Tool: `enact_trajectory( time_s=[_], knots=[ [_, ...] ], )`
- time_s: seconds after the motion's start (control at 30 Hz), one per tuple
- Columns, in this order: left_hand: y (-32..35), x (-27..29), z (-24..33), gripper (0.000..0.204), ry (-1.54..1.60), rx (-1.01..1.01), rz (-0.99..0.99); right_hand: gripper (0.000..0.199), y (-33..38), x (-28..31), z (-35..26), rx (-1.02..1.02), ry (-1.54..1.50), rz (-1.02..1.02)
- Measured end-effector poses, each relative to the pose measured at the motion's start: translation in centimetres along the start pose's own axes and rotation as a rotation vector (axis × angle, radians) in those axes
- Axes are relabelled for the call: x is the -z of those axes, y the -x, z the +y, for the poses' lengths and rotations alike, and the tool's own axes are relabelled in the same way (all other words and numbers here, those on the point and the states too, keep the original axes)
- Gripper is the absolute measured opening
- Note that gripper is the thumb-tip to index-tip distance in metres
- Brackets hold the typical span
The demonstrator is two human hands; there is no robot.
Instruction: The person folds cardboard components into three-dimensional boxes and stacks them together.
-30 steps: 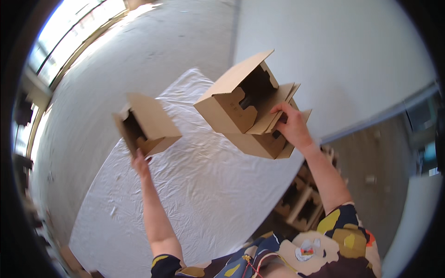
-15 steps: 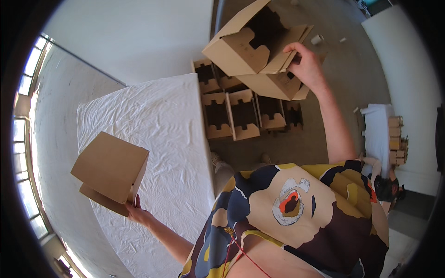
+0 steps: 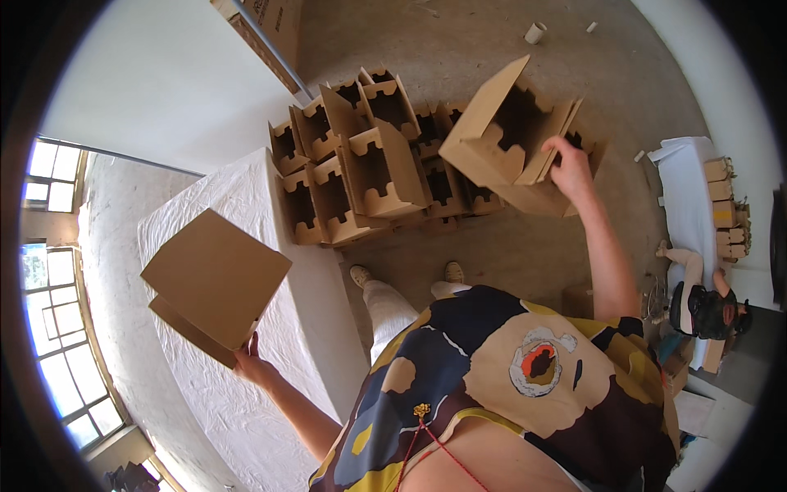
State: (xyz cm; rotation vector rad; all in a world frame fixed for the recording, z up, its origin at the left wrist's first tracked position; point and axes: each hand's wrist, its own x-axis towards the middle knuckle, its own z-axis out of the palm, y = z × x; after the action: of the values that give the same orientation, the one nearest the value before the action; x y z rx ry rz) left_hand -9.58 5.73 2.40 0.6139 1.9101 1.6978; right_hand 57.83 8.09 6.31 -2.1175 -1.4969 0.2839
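Cardboard carton tilts in the left hand, pinched by its lower edge above the white-clothed table, toward its left edge; the right hand pinches flaps of two more cartons (the upper one gaping) near clustered open cartons.

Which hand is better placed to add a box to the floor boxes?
Probably the right hand: it grips open boxes by the flaps, near the floor boxes in view. The left hand holds its box on the white-covered table's side, farther away.
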Motion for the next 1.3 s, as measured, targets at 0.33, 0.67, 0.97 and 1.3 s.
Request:
enact_trajectory(
  time_s=[0.33,0.67,0.97,1.3],
  knots=[
    [7.1,0.8,1.2,0.048,-0.053,-0.065,-0.076,0.028,1.1,-13.8,7.8,0.123,-0.016,-0.260],
    [7.6,-0.1,3.0,0.041,-0.102,-0.075,-0.124,0.028,1.6,-18.6,11.4,0.124,0.022,-0.374],
    [7.8,-0.7,3.2,0.045,-0.239,-0.163,-0.130,0.067,2.2,-21.2,12.8,0.107,0.028,-0.527],
    [15.6,-7.8,5.6,0.047,-0.407,-0.175,-0.042,0.088,0.9,-22.5,11.6,0.173,-0.126,-0.521]
  ],
)
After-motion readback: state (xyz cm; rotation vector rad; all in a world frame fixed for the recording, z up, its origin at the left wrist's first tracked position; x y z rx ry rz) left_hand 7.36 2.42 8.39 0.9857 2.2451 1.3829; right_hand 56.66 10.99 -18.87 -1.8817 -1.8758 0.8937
